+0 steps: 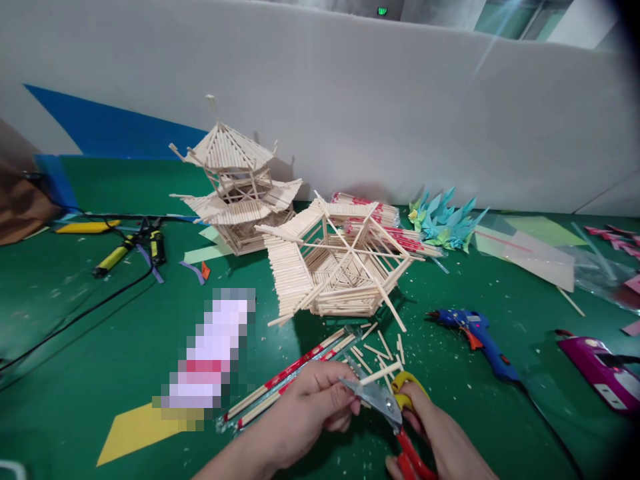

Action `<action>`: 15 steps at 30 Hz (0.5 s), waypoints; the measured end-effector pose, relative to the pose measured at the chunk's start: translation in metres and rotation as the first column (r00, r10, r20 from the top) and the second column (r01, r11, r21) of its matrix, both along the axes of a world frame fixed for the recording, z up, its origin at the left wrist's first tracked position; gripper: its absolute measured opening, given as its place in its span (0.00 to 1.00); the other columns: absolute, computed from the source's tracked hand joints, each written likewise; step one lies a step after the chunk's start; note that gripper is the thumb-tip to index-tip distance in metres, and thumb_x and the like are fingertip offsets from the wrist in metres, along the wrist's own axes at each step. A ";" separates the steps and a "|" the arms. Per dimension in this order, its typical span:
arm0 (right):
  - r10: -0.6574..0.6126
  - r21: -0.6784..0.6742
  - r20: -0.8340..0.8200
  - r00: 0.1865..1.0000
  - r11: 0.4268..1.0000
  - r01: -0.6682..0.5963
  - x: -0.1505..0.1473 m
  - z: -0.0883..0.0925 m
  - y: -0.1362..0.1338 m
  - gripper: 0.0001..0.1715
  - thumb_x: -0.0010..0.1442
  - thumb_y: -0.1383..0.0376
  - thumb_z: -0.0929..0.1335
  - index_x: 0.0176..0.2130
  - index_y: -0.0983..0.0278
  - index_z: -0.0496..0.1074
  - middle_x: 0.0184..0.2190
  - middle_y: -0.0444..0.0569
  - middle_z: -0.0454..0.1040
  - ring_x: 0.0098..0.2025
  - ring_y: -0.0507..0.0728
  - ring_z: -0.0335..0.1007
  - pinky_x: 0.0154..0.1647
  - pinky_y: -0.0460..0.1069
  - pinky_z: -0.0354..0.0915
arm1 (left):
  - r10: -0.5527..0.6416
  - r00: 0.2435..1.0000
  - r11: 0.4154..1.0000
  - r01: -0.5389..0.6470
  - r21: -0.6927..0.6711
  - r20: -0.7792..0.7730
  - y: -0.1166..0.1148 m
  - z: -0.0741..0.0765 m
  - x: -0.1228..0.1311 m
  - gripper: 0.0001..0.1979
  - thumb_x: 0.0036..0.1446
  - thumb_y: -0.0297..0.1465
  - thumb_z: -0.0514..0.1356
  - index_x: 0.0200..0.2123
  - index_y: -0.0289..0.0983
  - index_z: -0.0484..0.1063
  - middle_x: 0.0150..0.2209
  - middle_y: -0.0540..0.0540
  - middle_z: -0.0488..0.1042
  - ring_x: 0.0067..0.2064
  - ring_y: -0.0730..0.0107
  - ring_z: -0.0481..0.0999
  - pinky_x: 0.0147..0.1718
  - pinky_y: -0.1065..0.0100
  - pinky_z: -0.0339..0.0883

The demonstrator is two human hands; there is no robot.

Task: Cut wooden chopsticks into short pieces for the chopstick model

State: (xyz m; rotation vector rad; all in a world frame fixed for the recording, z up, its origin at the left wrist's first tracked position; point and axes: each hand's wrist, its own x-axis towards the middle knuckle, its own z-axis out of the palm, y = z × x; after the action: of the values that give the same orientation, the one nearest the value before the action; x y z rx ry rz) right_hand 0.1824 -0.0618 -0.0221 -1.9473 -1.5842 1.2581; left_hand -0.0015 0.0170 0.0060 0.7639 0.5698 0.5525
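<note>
Left hand point(316, 400) closed, pinching wooden stick point(383, 373), seemingly steadying it at parted blades of scissors point(384, 403); right hand point(434, 421) half-curled round handles, likely for leverage.

The scissors point(392, 409) partly hide the right hand point(431, 417); the bottom edge cuts off both forearms point(250, 447); coarse blocks blur a pale item point(215, 343) beyond telling; the left edge crops a brown object point(23, 210); the green sign point(383, 11) is too small to read
</note>
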 end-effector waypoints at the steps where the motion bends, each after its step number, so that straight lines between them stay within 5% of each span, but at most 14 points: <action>1: -0.016 -0.002 -0.011 1.000 1.000 0.016 0.001 -0.003 -0.001 0.25 0.41 0.65 0.68 0.41 0.61 0.62 0.30 0.44 0.73 0.34 0.55 0.70 0.34 0.44 0.64 | -0.034 0.998 0.997 0.036 -0.067 0.045 0.001 -0.001 0.000 0.15 0.45 0.40 0.62 0.20 0.33 0.67 0.13 0.57 0.55 0.14 0.82 0.47 0.17 0.73 0.44; 5: -0.061 -0.034 -0.026 0.998 0.998 0.060 0.003 -0.016 -0.004 0.25 0.41 0.67 0.67 0.42 0.61 0.62 0.33 0.47 0.74 0.35 0.56 0.71 0.36 0.45 0.64 | -0.032 0.999 0.997 0.034 -0.070 0.032 0.001 -0.001 0.003 0.14 0.46 0.40 0.61 0.21 0.33 0.68 0.13 0.57 0.55 0.15 0.82 0.47 0.18 0.73 0.46; 8: -0.044 -0.013 -0.026 0.999 0.999 0.043 0.003 -0.019 -0.003 0.30 0.38 0.68 0.68 0.44 0.61 0.61 0.33 0.47 0.74 0.36 0.57 0.71 0.34 0.44 0.64 | 0.160 0.972 0.959 -0.112 0.260 -0.172 -0.003 0.005 0.005 0.12 0.52 0.38 0.58 0.27 0.34 0.71 0.24 0.50 0.66 0.25 0.75 0.61 0.25 0.73 0.54; 11: -0.009 0.030 -0.057 0.998 1.000 0.010 0.002 -0.014 -0.001 0.30 0.39 0.68 0.67 0.45 0.60 0.60 0.32 0.46 0.73 0.33 0.55 0.71 0.29 0.43 0.64 | 0.254 0.935 0.867 -0.107 0.486 -0.247 -0.005 0.007 0.006 0.13 0.55 0.37 0.54 0.28 0.34 0.72 0.28 0.48 0.68 0.32 0.70 0.64 0.33 0.71 0.56; 15: -0.012 0.073 -0.080 0.997 0.997 0.018 0.002 -0.012 -0.003 0.27 0.40 0.67 0.67 0.43 0.60 0.61 0.29 0.43 0.73 0.29 0.53 0.70 0.26 0.42 0.63 | 0.073 0.995 0.990 -0.064 0.123 -0.064 -0.003 0.001 0.004 0.14 0.49 0.40 0.60 0.23 0.34 0.69 0.18 0.54 0.61 0.19 0.80 0.53 0.20 0.74 0.47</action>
State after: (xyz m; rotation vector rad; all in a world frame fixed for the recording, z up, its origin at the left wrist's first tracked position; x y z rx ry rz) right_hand 0.1849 -0.0644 -0.0340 -1.8383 -1.5518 1.2373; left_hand 0.0020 0.0142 0.0066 0.8835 0.6320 0.6304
